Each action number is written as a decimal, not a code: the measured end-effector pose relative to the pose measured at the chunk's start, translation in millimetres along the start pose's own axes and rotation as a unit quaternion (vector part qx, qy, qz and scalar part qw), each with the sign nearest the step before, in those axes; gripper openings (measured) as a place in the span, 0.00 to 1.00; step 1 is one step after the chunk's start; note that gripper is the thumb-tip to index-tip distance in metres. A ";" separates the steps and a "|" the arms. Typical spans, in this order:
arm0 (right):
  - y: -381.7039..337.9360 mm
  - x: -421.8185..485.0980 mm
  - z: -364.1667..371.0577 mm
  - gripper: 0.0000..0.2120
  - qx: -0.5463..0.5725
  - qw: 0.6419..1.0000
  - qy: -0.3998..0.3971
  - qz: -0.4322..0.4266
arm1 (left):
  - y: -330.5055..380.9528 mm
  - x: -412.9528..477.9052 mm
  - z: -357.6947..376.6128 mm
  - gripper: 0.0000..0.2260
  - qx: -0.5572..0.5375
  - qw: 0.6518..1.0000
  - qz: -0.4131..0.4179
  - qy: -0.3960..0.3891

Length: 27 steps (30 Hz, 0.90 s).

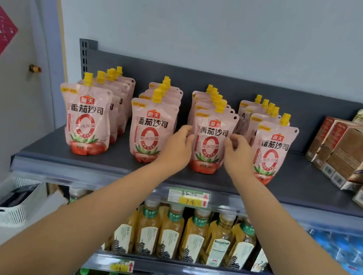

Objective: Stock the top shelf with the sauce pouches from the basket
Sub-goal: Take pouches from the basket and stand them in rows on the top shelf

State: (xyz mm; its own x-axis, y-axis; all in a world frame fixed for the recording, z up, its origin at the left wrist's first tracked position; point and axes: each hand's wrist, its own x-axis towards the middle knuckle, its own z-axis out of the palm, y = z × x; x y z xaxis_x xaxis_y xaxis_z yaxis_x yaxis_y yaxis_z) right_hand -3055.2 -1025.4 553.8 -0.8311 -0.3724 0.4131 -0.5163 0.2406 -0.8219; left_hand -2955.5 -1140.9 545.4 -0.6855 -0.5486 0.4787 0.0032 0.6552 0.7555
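Pink sauce pouch (210,147) stands on the shelf (57,152), edges gripped by outstretched left hand (180,146) and right hand (238,156).

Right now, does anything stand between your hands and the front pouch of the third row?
Nothing visible does. The left hand is at the left edge of the front pouch, the right hand at its right edge; the second row and fourth row stand apart from it.
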 end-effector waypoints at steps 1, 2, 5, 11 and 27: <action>0.7 1.3 -0.2 0.14 0.014 1.000 0.002 0.006 | 0.2 2.3 5.2 0.15 -0.021 1.000 -0.015 0.016; 1.9 2.8 -0.3 0.12 0.027 1.000 0.006 0.008 | 0.8 3.6 9.6 0.15 -0.045 0.998 -0.028 0.034; 6.7 7.6 -0.9 0.09 0.047 0.999 0.000 -0.007 | 2.4 4.1 19.2 0.13 -0.096 0.991 -0.045 0.077; 14.7 9.9 -3.7 0.06 0.039 0.998 0.009 -0.055 | 0.3 6.8 27.7 0.10 -0.075 0.988 -0.037 0.132; 22.3 11.2 -10.8 0.07 0.024 0.997 -0.024 -0.076 | 2.9 -4.6 18.1 0.13 -0.020 0.993 -0.050 0.109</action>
State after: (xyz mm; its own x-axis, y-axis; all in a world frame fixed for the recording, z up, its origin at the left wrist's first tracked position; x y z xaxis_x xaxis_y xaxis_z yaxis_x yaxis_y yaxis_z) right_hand -3078.3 -1014.5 544.3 -0.7324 -0.4447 0.5155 -0.6239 0.1353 -0.7697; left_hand -2965.5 -1127.0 537.3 -0.5095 -0.7126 0.4823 -0.0250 0.5726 0.8195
